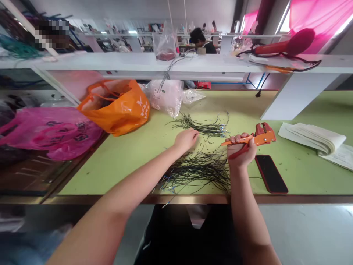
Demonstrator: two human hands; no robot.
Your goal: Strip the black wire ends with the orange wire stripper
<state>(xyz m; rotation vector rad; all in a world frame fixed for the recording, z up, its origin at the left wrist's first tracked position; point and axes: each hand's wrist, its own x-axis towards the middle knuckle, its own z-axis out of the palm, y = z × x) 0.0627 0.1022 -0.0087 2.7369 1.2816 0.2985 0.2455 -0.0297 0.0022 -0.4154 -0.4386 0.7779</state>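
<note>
Stripper in right hand, left hand at the dark wires

The right hand [242, 149], right of centre in the frame, is wrapped around the handles of an orange-and-red wire stripper [264, 138], whose head points toward the right of the frame. The left hand [186, 140], near the centre, has its fingers curled in at the edge of the upper wire bundle [204, 127]; whether it pinches a wire, I cannot tell.

A larger lower wire bundle [204, 169] spreads across the lower centre, between the two forearms, with blue and silvery ends at its left. Small dark scraps are scattered on the green worktop [110, 165]. A red-edged phone [271, 173] lies right of the right wrist, below the stripper, and folded papers [311, 136] lie at the right.

An orange bag [118, 110] stands at upper left, beside a clear plastic bag [165, 95]; a pink bag [55, 129] lies at the left. A white shelf [110, 62] crosses the upper frame.
</note>
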